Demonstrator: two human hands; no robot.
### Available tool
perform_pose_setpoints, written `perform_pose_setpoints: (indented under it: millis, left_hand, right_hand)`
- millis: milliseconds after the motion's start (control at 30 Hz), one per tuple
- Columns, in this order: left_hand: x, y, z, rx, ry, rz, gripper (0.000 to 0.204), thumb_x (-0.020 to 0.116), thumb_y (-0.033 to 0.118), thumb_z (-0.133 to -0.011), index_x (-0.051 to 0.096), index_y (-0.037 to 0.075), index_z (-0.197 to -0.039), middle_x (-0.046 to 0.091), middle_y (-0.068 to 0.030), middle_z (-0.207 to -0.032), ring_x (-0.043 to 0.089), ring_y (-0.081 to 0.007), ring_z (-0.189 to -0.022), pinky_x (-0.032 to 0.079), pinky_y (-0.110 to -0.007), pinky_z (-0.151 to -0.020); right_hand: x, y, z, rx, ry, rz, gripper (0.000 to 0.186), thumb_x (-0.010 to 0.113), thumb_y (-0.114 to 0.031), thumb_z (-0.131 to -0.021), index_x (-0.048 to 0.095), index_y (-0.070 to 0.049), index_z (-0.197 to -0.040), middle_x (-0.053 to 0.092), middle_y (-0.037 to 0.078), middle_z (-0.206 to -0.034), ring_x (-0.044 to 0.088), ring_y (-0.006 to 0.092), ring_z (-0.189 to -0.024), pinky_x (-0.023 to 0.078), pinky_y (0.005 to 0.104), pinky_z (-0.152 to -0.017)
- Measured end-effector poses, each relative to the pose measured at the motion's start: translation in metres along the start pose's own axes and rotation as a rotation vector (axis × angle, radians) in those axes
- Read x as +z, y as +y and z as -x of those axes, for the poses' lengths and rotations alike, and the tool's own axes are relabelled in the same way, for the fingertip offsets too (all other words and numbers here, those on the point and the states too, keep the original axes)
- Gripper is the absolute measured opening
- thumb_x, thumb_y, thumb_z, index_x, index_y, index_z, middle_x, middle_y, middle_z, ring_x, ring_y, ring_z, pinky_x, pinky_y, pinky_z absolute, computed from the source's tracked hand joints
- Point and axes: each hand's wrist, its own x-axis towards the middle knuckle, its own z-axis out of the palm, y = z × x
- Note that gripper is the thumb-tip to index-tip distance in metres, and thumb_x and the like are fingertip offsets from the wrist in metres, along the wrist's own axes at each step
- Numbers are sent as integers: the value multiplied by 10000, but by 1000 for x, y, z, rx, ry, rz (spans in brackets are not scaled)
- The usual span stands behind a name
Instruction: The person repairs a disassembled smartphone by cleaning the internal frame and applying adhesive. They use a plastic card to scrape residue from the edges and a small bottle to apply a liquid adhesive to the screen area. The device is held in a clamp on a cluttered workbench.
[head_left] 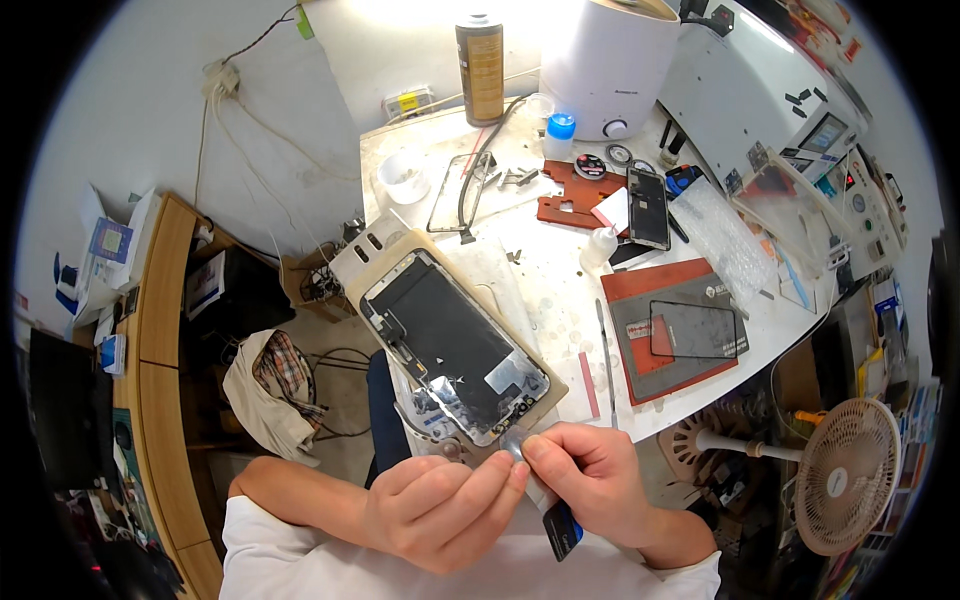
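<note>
At the lower middle, my left hand is closed, its thumb and finger pinched on a small clear, shiny piece. My right hand is closed beside it, thumb on that piece, and also grips a dark, blue-edged card that sticks out below the fingers. Just above both hands, a phone screen assembly lies back side up, with exposed flex cables and shiny patches, on a pale tilted pad. A thin metal tool and a pink strip lie to its right.
The white bench holds a spray can, white appliance, small bottles, red-brown jig, another phone part, grey-red mat and bubble wrap. Machines line the right; a fan stands lower right.
</note>
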Motion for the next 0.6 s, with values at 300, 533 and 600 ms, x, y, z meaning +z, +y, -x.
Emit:
perform_pose_setpoints:
  millis: [300,533,600]
  left_hand:
    - [0,-2,0,16,-5,18,247,668,82,-721,783,27,-933,734,-55,-979,515,-104,-700,384,-209,-564]
    - [1,-1,-1,13,-4,11,242,671,87,-723,781,28,-931,732,-54,-986,508,-105,-697,375,-212,-570]
    - [1,-1,-1,14,-5,9,243,670,87,-723,781,29,-931,731,-53,-985,506,-105,-698,372,-212,-569]
  right_hand:
    - [-1,3,0,-14,9,-10,253,636,-185,-1052,724,32,-957,572,-47,-661,470,17,-619,377,235,-518]
    - [-4,3,-2,-30,-15,12,257,615,-149,-1066,709,44,-925,610,-22,-683,507,33,-577,383,227,-487]
    - [-5,5,-2,-50,-17,25,257,614,-147,-1066,710,45,-924,609,-22,-682,508,32,-580,381,227,-488]
